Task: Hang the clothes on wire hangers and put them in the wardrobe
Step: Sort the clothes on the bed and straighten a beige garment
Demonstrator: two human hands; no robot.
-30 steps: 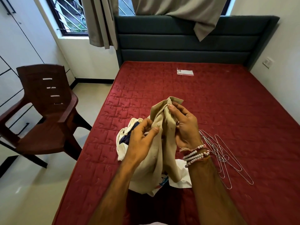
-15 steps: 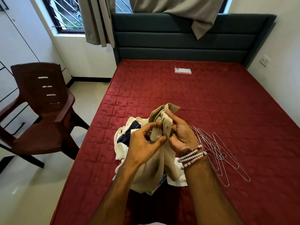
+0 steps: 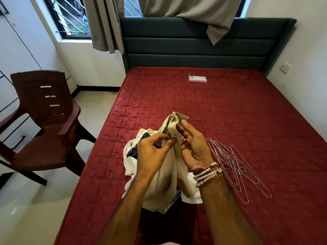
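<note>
left hand (image 3: 152, 154) pinches the beige garment (image 3: 171, 126); right hand (image 3: 194, 149) grips its upper fold, fingers curled.

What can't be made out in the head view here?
Head view:
Beige cloth garment: type unclear, bunched between the left hand and right hand.
Heap of white and navy clothes: count hidden beneath it.
Silver wire hangers: number unclear, overlapping.
White wardrobe: cut off by left edge.
Small white packet: too small to read.

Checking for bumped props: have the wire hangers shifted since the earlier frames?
No. The wire hangers lie on the same quilted patch of the red mattress, untouched.
</note>
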